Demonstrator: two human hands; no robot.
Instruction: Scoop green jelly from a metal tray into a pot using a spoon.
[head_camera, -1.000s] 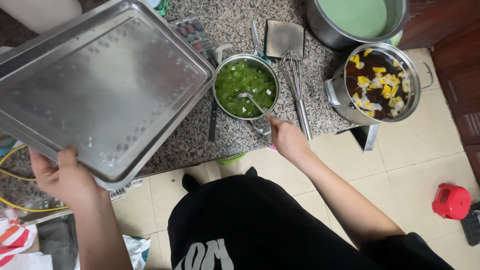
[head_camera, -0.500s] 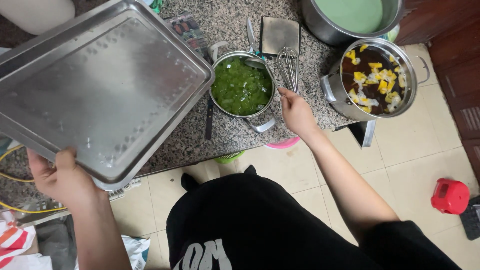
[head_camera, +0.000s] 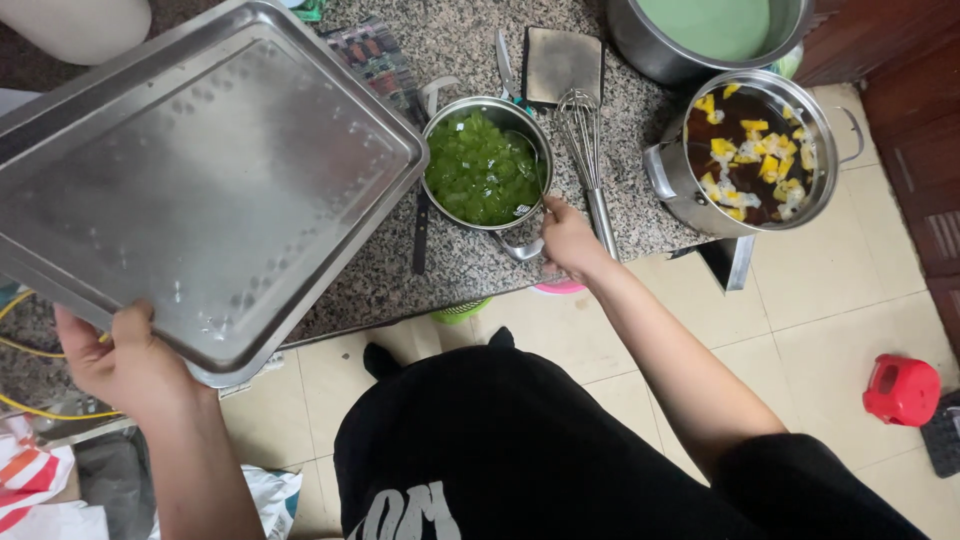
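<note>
My left hand (head_camera: 125, 355) grips the near edge of a large empty steel baking tray (head_camera: 200, 180), held tilted over the left of the speckled stone counter (head_camera: 440, 270). My right hand (head_camera: 568, 238) rests at the near rim of a small steel pot (head_camera: 530, 130) filled with green jelly cubes (head_camera: 480, 170), fingers closed around a thin metal utensil handle that dips into the pot. A wire whisk (head_camera: 585, 135) lies just right of that pot, beside my hand.
A bigger steel pot (head_camera: 665, 175) of dark liquid with yellow and white pieces stands at the right counter edge. A large pot (head_camera: 650, 45) of pale green liquid sits behind it. A dark square pad (head_camera: 562, 62) lies by the whisk. A red container (head_camera: 902, 388) is on the tiled floor.
My right hand moved from the counter edge up to the green pot's rim and closed on the utensil handle. The tray stays in my left hand, barely shifted.
</note>
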